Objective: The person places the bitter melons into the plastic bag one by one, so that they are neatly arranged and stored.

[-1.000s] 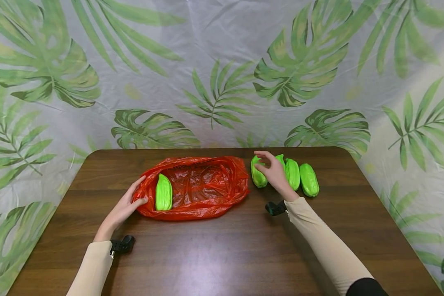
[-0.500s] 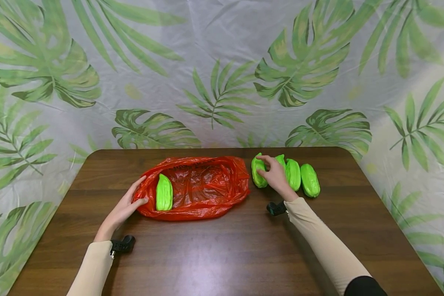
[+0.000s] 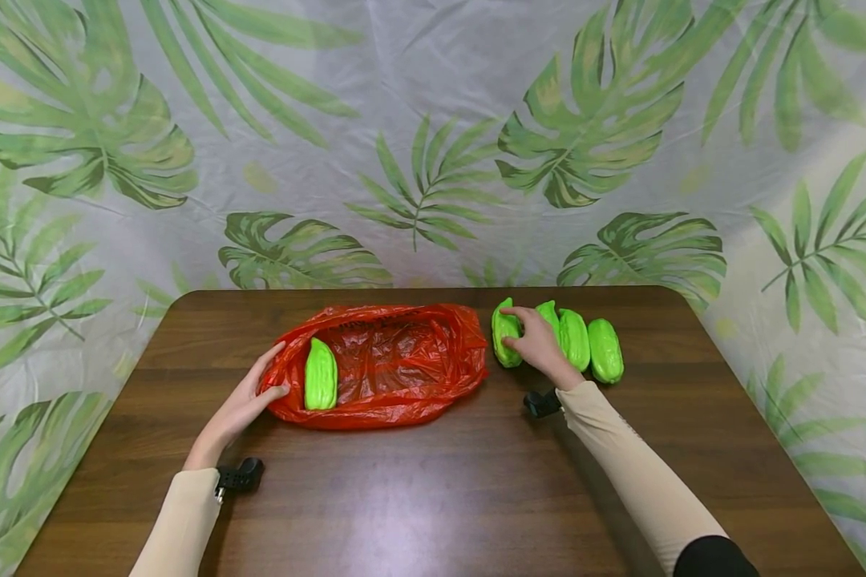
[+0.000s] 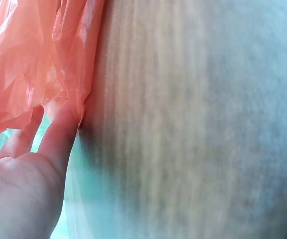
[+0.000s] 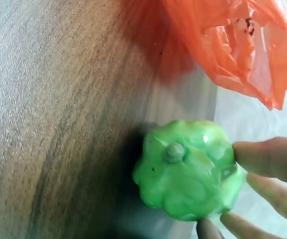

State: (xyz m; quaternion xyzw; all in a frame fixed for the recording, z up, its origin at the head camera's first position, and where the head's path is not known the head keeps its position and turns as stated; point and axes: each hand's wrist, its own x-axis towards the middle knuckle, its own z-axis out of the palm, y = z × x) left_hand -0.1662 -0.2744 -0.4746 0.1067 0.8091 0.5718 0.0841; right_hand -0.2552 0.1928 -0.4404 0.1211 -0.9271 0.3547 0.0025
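A red plastic bag lies with its mouth spread wide, and one ribbed green bitter melon is inside at its left end. My left hand holds the bag's left edge. In the left wrist view, fingers reach behind the thin red plastic. Right of the bag, my right hand pinches another bitter melon between thumb and fingers. The right wrist view shows that melon from its stem end, with fingertips against its side.
Several more bitter melons stand in a row beyond the right hand, the outermost melon at the right. The brown wooden table ends at a leaf-patterned cloth behind. In the right wrist view, the red bag is close to the held melon.
My right hand has lowered slightly onto the nearest melon, and its thumb and fingers have closed in around it. The left hand and the bag stay in place.
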